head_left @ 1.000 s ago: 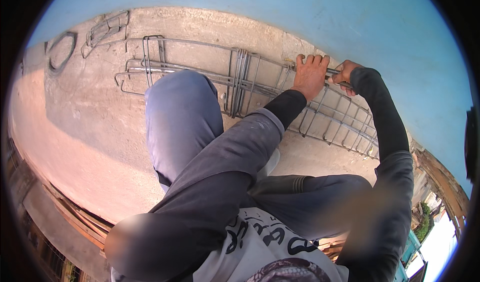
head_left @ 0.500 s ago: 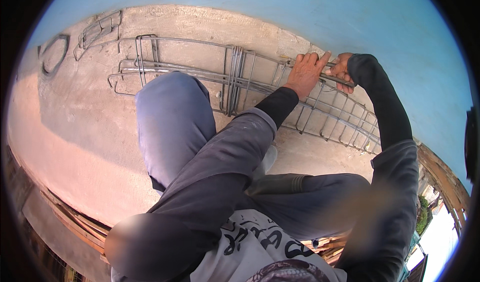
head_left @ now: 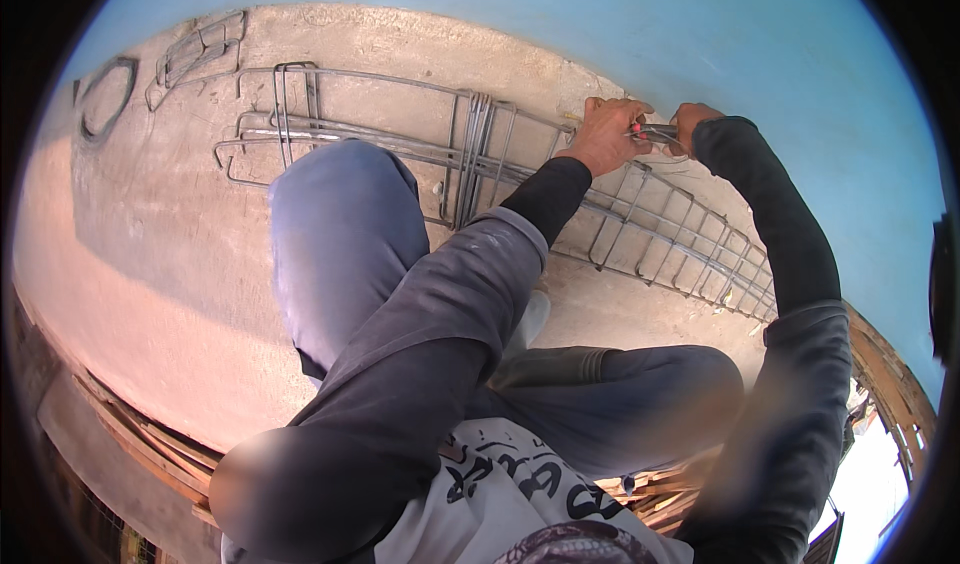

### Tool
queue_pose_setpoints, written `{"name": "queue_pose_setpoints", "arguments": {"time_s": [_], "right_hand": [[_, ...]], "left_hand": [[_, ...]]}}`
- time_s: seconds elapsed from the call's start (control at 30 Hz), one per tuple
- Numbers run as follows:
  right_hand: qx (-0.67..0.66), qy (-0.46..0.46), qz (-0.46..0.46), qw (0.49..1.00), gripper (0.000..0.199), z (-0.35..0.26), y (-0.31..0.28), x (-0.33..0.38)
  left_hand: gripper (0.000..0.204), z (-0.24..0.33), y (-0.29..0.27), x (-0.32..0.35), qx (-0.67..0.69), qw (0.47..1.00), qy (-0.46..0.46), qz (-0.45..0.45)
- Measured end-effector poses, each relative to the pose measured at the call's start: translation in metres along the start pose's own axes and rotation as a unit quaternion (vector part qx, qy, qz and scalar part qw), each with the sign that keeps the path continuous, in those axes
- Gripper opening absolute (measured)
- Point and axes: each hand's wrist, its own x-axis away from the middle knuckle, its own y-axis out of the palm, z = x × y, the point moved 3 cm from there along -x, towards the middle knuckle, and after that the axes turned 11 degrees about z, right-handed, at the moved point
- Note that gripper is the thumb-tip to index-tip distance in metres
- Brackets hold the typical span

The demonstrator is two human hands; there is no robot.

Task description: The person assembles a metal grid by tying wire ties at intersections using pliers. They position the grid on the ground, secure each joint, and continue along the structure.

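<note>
My right hand [head_left: 694, 129] is closed around the handles of a dark pliers-like tool [head_left: 658, 132], which points left toward my left hand. Some red shows at the tool's left end. My left hand [head_left: 603, 136] has its fingers curled in at that end; whatever they grip is hidden. Both hands are at the far edge of a long steel rebar cage [head_left: 483, 154], which lies on the concrete beyond my knees. A tight cluster of stirrups [head_left: 470, 159] stands around its bars, left of my left hand.
A blue wall [head_left: 640, 24] rises just beyond my hands. Several bent stirrups [head_left: 200, 49] and a dark coil [head_left: 107, 99] lie on the concrete floor [head_left: 170, 214] at far left. Wooden boards [head_left: 150, 439] are stacked at lower left, with more wood at right.
My right hand has shifted up, and the tool now shows between my hands. My left hand's fingers, stretched out before, are curled. The cage's right part has shifted slightly to the right.
</note>
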Motion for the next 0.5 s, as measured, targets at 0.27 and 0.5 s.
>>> {"name": "queue_pose_setpoints", "arguments": {"time_s": [0.27, 0.5], "right_hand": [[-0.241, 0.056, -0.113, 0.962, 0.022, 0.029, 0.054, -0.006], [-0.293, 0.105, -0.096, 0.945, 0.028, 0.032, 0.074, 0.0]], "left_hand": [[0.029, 0.0, 0.026, 0.022, -0.142, 0.987, -0.036, -0.059], [0.018, -0.002, 0.027, 0.025, -0.16, 0.985, 0.035, -0.061]]}}
